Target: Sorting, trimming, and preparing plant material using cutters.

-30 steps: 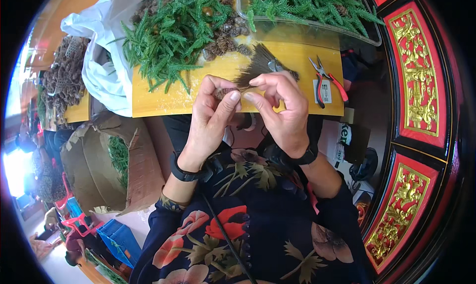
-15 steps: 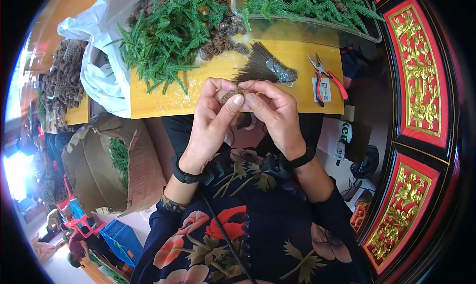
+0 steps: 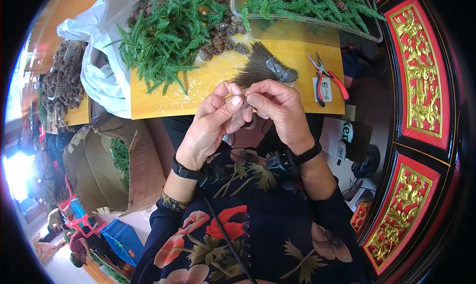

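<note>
Over the table's near edge, my left hand (image 3: 215, 120) and my right hand (image 3: 282, 113) meet fingertip to fingertip, both closed in a pinch. My left fingers are round a small brown pine cone (image 3: 245, 100), mostly hidden behind the fingers. A thin wire-like strand (image 3: 245, 91) shows between the fingertips, and my right thumb and forefinger pinch at it. Just beyond lies a fanned bundle of dark thin wires (image 3: 260, 65), bound with clear wrapping. To its right are red-handled pliers (image 3: 327, 75), with their jaws pointing away.
Green artificial sprigs (image 3: 163, 41) and several pine cones (image 3: 218, 43) are heaped on the yellow table (image 3: 218, 75). A clear tub (image 3: 307, 20) holds more sprigs. At left are a white bag (image 3: 101, 80) and a cardboard box (image 3: 94, 160); red-and-gold carved panels (image 3: 416, 70) stand at right.
The pine cone has turned lower behind my fingers and shows less. My right hand has shifted slightly, and a thin strand now shows between the fingertips.
</note>
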### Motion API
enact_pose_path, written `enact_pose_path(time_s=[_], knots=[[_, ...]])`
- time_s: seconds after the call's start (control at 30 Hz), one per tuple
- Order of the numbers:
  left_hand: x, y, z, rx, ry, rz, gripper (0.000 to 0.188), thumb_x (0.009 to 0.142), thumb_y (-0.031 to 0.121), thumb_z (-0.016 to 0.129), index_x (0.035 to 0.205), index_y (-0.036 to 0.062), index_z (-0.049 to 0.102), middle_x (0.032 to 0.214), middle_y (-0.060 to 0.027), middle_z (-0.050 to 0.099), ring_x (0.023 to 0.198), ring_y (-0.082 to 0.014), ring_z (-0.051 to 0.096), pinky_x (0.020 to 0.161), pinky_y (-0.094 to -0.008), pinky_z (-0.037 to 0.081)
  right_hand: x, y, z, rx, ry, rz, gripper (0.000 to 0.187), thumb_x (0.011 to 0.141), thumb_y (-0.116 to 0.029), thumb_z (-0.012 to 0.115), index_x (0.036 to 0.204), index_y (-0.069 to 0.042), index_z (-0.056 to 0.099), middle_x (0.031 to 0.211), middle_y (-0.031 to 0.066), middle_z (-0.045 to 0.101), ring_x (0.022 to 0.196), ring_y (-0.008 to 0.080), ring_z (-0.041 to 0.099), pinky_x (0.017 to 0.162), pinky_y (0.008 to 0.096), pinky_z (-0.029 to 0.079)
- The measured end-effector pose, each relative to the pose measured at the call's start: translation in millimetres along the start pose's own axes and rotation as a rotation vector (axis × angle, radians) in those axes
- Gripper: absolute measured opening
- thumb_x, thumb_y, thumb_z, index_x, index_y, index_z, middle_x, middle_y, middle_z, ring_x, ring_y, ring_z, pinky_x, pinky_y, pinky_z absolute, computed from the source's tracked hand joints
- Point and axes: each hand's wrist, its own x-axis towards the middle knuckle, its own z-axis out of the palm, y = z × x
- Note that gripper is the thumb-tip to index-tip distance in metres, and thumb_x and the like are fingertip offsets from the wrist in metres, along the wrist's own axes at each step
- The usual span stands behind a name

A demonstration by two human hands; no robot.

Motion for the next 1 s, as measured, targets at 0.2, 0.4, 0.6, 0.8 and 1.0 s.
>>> enact_pose_path(time_s=[0.2,0.4,0.6,0.8,1.0], knots=[[-3,-3,6,0.360,0.145,0.149,0.015,0.094,0.012,0.061,0.102,0.0052,0.050,0.079,-0.0058,0.063,0.059,-0.0072,0.049,0.054,-0.0184,0.037,-2,4,6,-0.119,0.161,-0.089,0.006,0.090,-0.006,0.065,0.094,-0.002,0.067,0.081,-0.0016,0.063,0.070,0.0031,0.053,0.061,0.0172,0.040],[1,-14,21,1.181,0.297,0.462,0.022,0.090,0.007,0.065,0.102,0.0022,0.047,0.073,-0.0065,0.062,0.056,-0.0112,0.056,0.052,-0.0246,0.044,-7,14,9,-0.175,0.328,-0.107,0.006,0.090,-0.007,0.065,0.091,-0.001,0.067,0.079,-0.0038,0.061,0.068,0.0020,0.050,0.060,0.0170,0.038],[-1,-7,27,0.979,0.228,0.342,0.023,0.089,0.008,0.066,0.104,0.0004,0.050,0.079,-0.0074,0.065,0.065,-0.0096,0.056,0.058,-0.0243,0.045,-10,15,-3,-0.006,0.303,-0.020,0.011,0.091,-0.008,0.065,0.095,0.002,0.064,0.080,-0.0013,0.062,0.073,0.0036,0.055,0.066,0.0180,0.045],[27,13,-19,1.157,0.485,0.426,0.029,0.089,0.020,0.067,0.106,0.0030,0.050,0.074,-0.0103,0.064,0.061,-0.0220,0.063,0.056,-0.0320,0.047,-10,18,-15,0.027,0.173,-0.013,0.012,0.094,-0.010,0.059,0.100,0.000,0.062,0.079,-0.0008,0.058,0.064,0.0059,0.045,0.059,0.0178,0.036],[48,33,-52,1.628,0.600,0.531,0.032,0.088,0.025,0.068,0.107,0.0028,0.055,0.083,-0.0098,0.067,0.063,-0.0211,0.061,0.059,-0.0335,0.047,-10,16,-13,0.081,0.145,-0.012,0.010,0.094,-0.009,0.058,0.097,0.000,0.062,0.082,0.0017,0.058,0.065,0.0073,0.046,0.060,0.0197,0.037]])
